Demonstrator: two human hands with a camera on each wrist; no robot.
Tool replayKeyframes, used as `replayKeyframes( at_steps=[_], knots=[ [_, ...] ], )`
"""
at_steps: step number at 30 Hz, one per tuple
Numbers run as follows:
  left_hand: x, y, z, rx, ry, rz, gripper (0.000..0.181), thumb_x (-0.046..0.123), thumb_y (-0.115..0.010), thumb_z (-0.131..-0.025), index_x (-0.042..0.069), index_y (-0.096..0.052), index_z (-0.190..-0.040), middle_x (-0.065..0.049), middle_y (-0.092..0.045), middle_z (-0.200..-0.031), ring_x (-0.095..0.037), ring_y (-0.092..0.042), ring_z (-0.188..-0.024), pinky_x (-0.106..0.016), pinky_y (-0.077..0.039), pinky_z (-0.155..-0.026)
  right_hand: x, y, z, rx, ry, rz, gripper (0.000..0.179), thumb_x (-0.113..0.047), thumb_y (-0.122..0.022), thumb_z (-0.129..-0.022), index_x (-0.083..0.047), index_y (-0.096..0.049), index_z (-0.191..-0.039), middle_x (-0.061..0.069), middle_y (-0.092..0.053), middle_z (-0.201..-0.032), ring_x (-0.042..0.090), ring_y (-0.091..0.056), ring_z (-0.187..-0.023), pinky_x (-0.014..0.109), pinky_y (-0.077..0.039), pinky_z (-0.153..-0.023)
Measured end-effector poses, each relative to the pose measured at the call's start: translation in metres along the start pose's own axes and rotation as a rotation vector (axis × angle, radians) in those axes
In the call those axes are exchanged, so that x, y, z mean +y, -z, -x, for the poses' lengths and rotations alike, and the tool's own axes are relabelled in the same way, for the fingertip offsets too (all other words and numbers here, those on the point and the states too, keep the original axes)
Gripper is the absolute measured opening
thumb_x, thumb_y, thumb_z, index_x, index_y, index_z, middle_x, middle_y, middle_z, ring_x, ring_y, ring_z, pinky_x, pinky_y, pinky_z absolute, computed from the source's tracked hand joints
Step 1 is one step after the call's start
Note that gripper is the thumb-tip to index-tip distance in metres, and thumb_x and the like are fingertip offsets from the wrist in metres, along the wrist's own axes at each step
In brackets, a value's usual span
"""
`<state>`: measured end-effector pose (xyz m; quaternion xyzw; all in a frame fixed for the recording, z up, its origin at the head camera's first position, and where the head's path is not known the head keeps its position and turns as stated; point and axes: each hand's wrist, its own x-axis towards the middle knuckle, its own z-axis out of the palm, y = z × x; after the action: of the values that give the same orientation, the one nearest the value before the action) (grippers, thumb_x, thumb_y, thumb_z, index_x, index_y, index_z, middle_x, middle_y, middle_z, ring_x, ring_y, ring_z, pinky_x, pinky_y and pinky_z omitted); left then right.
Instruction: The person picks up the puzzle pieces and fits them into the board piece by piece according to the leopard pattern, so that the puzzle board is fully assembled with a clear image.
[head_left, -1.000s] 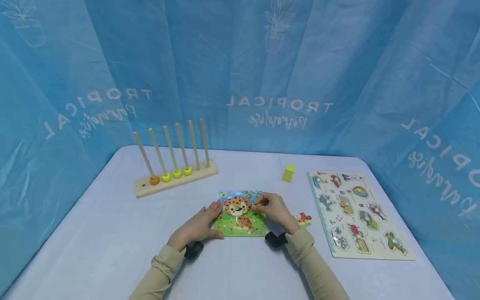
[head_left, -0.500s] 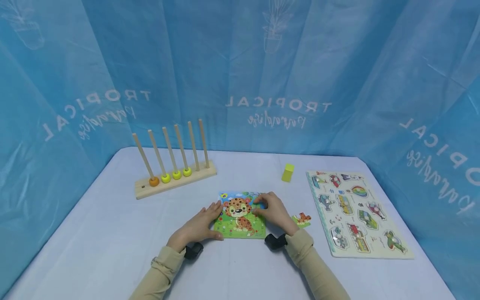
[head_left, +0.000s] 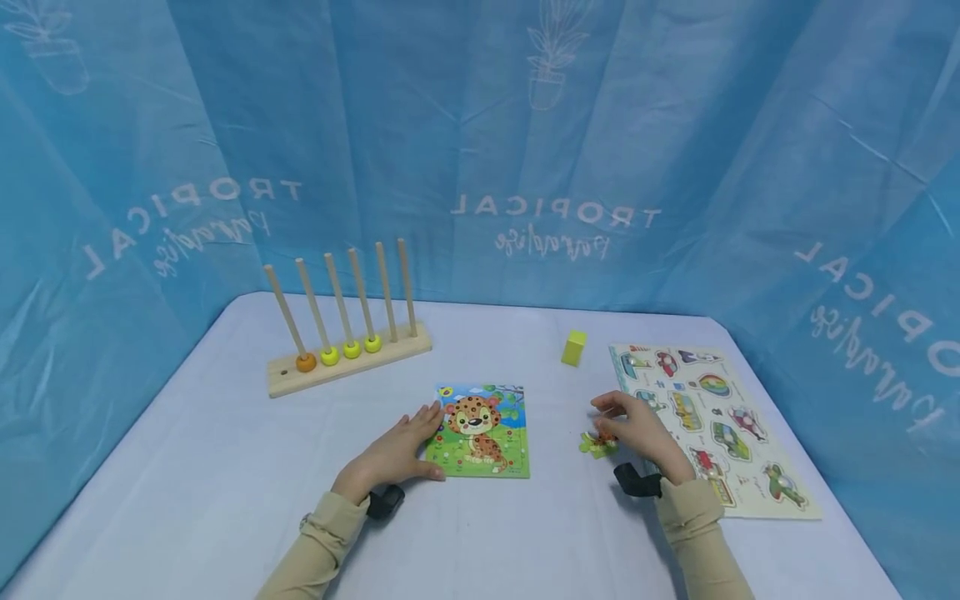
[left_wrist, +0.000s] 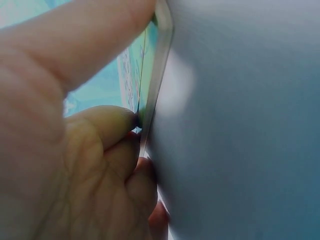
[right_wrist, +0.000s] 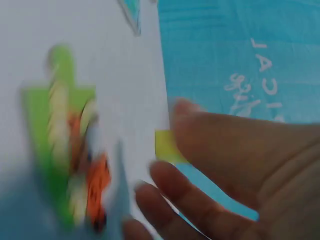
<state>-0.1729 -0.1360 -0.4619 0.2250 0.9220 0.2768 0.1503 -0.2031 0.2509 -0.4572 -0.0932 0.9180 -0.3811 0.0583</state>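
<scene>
On our pale blue table (head_left: pixel 225 467) our left hand (head_left: pixel 397 450) presses flat on the leopard puzzle's (head_left: pixel 480 431) left edge — our right hand (head_left: pixel 637 429) curls open-fingered over the loose green-and-orange puzzle piece (head_left: pixel 597 444) beside it.

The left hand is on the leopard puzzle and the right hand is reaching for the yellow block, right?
Not quite. The left hand does rest on the edge of the leopard puzzle, but the right hand is not at the yellow block, which stands alone farther back. The head view shows the right hand over the loose puzzle piece lying on the table beside the vehicle puzzle board.
</scene>
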Motion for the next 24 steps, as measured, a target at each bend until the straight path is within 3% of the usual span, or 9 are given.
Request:
replayKeyframes(
  at_steps=[4, 7, 12, 18, 24],
  knots=[
    [-0.001, 0.001, 0.000, 0.002, 0.002, 0.004, 0.095, 0.036, -0.076, -0.081, -0.002, -0.024, -0.152, -0.019, -0.014, -0.161, -0.040, -0.013, -0.149, -0.057, -0.011, -0.122, 0.003, 0.002, 0.011, -0.089, 0.109, 0.063, 0.043, 0.000, -0.074, -0.079, 0.000, -0.063, -0.121, 0.017, -0.064, -0.116, 0.034, -0.059, -0.108, 0.040, -0.053, -0.084],
    [-0.002, 0.001, 0.000, 0.003, 0.002, 0.007, 0.096, 0.036, -0.076, -0.081, -0.002, -0.024, -0.152, -0.020, -0.014, -0.161, -0.040, -0.013, -0.149, -0.057, -0.010, -0.122, 0.003, -0.002, 0.010, -0.100, 0.171, 0.146, 0.051, 0.005, -0.076, -0.073, -0.001, -0.062, -0.122, 0.015, -0.063, -0.114, 0.030, -0.060, -0.103, 0.037, -0.053, -0.080],
    [-0.003, 0.000, 0.000, 0.004, 0.000, 0.004, 0.096, 0.036, -0.076, -0.081, -0.002, -0.024, -0.152, -0.020, -0.014, -0.161, -0.040, -0.013, -0.149, -0.058, -0.011, -0.122, -0.002, -0.015, -0.004, -0.065, 0.110, 0.159, 0.048, 0.007, -0.074, -0.075, -0.005, -0.064, -0.120, 0.009, -0.064, -0.103, 0.017, -0.054, -0.084, 0.029, -0.047, -0.070],
    [-0.002, -0.001, 0.001, -0.002, -0.002, 0.010, 0.096, 0.037, -0.076, -0.080, -0.003, -0.024, -0.151, -0.020, -0.014, -0.161, -0.039, -0.013, -0.149, -0.057, -0.010, -0.122, -0.020, -0.031, -0.026, -0.028, -0.016, 0.110, 0.047, 0.005, -0.074, -0.076, -0.004, -0.063, -0.121, 0.010, -0.065, -0.094, 0.018, -0.053, -0.075, 0.028, -0.046, -0.064],
    [-0.002, -0.002, -0.001, 0.002, 0.003, 0.001, 0.095, 0.036, -0.076, -0.080, -0.003, -0.025, -0.151, -0.020, -0.015, -0.161, -0.039, -0.014, -0.149, -0.056, -0.011, -0.123, -0.031, -0.040, -0.038, 0.034, 0.010, 0.185, 0.049, 0.002, -0.076, -0.076, -0.004, -0.064, -0.123, 0.008, -0.067, -0.094, 0.021, -0.053, -0.084, 0.035, -0.046, -0.076]
  ],
)
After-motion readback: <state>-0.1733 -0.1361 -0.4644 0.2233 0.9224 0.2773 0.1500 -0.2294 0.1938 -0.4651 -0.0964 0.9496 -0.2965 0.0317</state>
